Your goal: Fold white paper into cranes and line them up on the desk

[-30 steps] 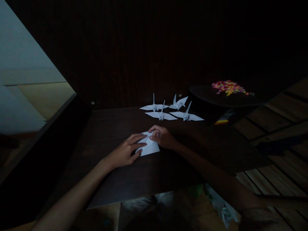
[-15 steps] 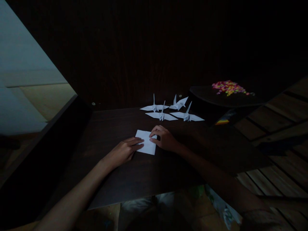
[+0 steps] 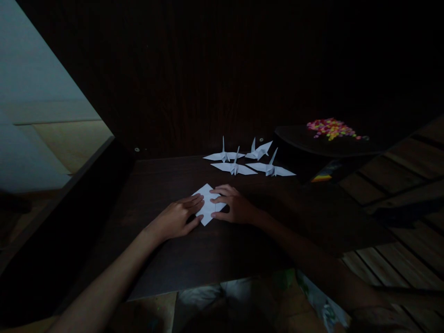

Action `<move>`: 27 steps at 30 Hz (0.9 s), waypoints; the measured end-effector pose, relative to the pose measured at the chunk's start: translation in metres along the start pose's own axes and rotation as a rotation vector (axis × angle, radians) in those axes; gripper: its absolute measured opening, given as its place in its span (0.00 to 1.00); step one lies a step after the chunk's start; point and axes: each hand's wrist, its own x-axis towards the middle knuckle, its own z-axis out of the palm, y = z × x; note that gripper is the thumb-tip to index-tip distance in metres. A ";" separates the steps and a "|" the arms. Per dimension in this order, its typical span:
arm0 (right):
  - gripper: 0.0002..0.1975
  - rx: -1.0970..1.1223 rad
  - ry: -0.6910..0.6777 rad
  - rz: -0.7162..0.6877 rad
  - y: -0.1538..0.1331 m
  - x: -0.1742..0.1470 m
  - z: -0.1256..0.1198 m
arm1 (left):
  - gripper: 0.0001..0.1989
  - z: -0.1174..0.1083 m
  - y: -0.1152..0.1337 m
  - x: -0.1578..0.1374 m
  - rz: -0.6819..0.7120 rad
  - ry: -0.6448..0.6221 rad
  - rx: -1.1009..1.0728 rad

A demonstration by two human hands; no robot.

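Observation:
A small white folded paper square (image 3: 208, 209) lies flat on the dark tabletop, turned so one corner points away from me and one toward me. My left hand (image 3: 180, 215) rests on its left side, fingers stretched over the paper and thumb near the lower left edge. On the right side, my right hand (image 3: 232, 204) touches the paper with its fingers spread. Beyond the hands stand several white paper cranes, among them a front left crane (image 3: 234, 168) and a front right crane (image 3: 271, 169).
A dark shelf (image 3: 294, 136) at the right bears a heap of small colourful pieces (image 3: 331, 128). A dark panel (image 3: 69, 203) borders the table (image 3: 156, 268) on the left. Wooden slats (image 3: 402, 171) lie at the right, and a dark board rises behind.
The paper has been turned from lying square to pointing a corner toward me. Both hands have shifted slightly around it, and the left thumb has spread out from the fingers.

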 end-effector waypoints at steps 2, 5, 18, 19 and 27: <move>0.17 -0.038 -0.007 -0.019 -0.001 0.000 0.001 | 0.25 0.001 0.000 0.000 0.002 -0.033 -0.020; 0.17 -0.117 -0.036 -0.083 -0.002 0.000 0.002 | 0.29 -0.001 -0.001 0.000 0.002 -0.064 -0.030; 0.09 -0.351 0.006 -0.351 0.001 -0.004 0.010 | 0.29 -0.002 -0.002 -0.001 0.029 0.004 -0.071; 0.10 -0.346 -0.001 -0.335 0.001 -0.004 0.009 | 0.28 -0.002 -0.001 0.000 0.031 0.020 -0.077; 0.12 -0.311 0.089 -0.249 -0.006 -0.003 0.001 | 0.28 -0.002 0.005 0.002 0.042 0.152 -0.071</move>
